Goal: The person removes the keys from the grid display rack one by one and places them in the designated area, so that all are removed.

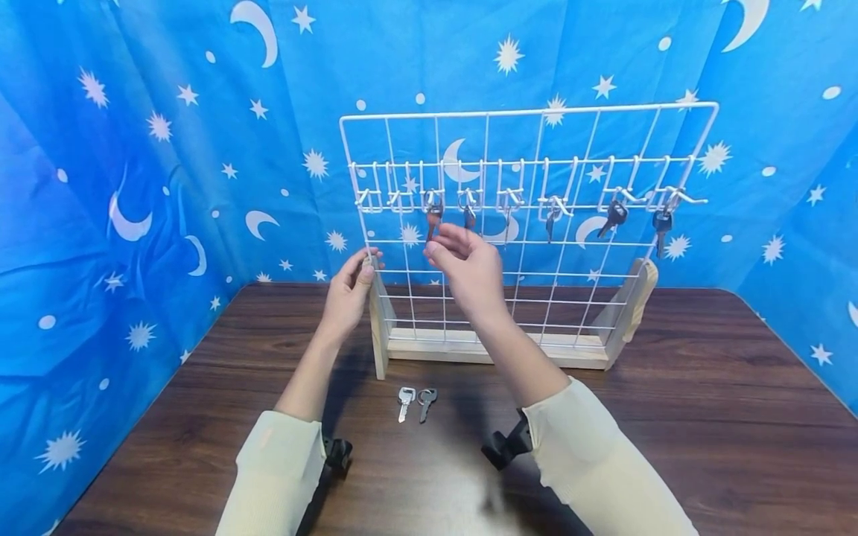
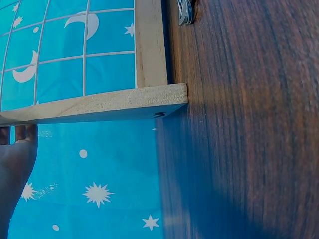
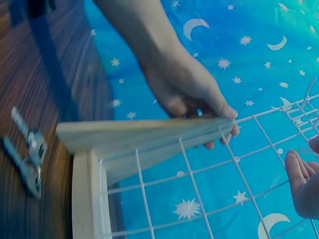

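My left hand (image 1: 346, 294) grips the upper end of the wooden side leg (image 1: 377, 320) of a white wire grid rack (image 1: 469, 301). In the right wrist view, its thumb and fingers (image 3: 235, 130) wrap that wood at the grid's edge. My right hand (image 1: 472, 272) is raised before the grid, fingers loosely bent, fingertips right at the lower end of a reddish-brown key (image 1: 433, 214). That key hangs from a hook in the row. On the table in front of the rack lie a silver key (image 1: 405, 403) and a darker key (image 1: 427, 404) with a ring.
Several more keys hang along the hooks to the right, among them a black-headed key (image 1: 662, 221) at the far end. A wooden base bar (image 1: 436, 346) joins the side legs on the brown table (image 1: 724, 417). A blue star-and-moon cloth (image 1: 167, 246) surrounds the table.
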A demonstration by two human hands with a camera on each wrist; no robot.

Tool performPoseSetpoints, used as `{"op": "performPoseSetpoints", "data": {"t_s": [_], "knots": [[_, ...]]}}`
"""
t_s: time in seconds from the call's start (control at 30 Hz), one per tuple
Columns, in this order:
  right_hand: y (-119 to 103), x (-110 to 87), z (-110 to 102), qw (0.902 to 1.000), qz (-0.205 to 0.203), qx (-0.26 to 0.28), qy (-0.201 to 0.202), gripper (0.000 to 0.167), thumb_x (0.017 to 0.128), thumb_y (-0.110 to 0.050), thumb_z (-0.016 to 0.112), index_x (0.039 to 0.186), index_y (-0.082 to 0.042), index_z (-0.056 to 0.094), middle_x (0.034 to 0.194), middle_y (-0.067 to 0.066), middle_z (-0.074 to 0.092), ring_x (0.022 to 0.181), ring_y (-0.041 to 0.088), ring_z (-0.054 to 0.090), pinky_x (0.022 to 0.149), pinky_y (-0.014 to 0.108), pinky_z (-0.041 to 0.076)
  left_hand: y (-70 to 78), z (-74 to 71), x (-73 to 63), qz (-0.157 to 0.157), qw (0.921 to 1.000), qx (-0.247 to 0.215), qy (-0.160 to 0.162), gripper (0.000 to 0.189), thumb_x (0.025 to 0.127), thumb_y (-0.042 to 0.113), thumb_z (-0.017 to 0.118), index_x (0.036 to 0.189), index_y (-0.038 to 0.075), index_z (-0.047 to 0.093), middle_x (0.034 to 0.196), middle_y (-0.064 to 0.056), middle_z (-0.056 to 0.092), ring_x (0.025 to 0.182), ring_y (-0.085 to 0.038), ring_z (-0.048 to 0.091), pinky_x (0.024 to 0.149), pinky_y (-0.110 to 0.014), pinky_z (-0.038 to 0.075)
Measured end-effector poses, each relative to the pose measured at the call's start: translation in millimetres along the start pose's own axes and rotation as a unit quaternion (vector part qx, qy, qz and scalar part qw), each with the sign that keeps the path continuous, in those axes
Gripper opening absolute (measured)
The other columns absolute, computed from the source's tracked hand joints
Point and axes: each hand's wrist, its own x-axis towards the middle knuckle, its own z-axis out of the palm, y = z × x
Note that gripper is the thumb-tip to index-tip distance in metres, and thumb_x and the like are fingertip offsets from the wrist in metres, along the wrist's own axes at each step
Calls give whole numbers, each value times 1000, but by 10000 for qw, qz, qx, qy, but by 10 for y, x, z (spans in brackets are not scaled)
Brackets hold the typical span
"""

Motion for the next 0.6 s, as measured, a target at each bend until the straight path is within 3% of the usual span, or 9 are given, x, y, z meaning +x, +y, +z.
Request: {"op": "performPoseSetpoints", "data": {"t_s": [0.1, 0.2, 0.33, 0.6], "knots": [[-43, 26, 46, 9997, 142, 139, 138, 34, 88, -13, 64, 119, 1, 58, 103, 10, 66, 88, 17, 66, 76, 23, 53, -75, -16, 19, 26, 10000, -1, 21, 36, 100, 8, 39, 132, -8, 41, 129, -26, 47, 116, -34, 48, 100, -39, 38], [-82, 54, 76, 9994, 156, 162, 272, 32, 88, -15, 65, 116, 0, 61, 99, 10, 67, 83, 17, 67, 74, 23, 54, -54, -13, 20, 70, 9999, 49, 54, 35, 100, 8, 39, 131, -8, 42, 128, -25, 48, 115, -34, 48, 99, -38, 39], [-122, 74, 101, 9989, 188, 178, 393, 29, 87, -17, 66, 113, -3, 64, 93, 11, 69, 77, 17, 68, 70, 25, 55, 84, 2, -12, -12, 10000, 67, 59, 35, 99, 4, 38, 131, -10, 41, 129, -27, 47, 117, -36, 47, 101, -39, 38], [-173, 40, 112, 9964, 239, 469, 663, 26, 85, -12, 67, 108, 0, 61, 84, 14, 69, 64, 17, 67, 64, 28, 56, 74, 6, -27, -75, 9999, 145, 8, 36, 99, 5, 38, 132, -9, 40, 130, -26, 46, 118, -35, 47, 101, -37, 37]]}}
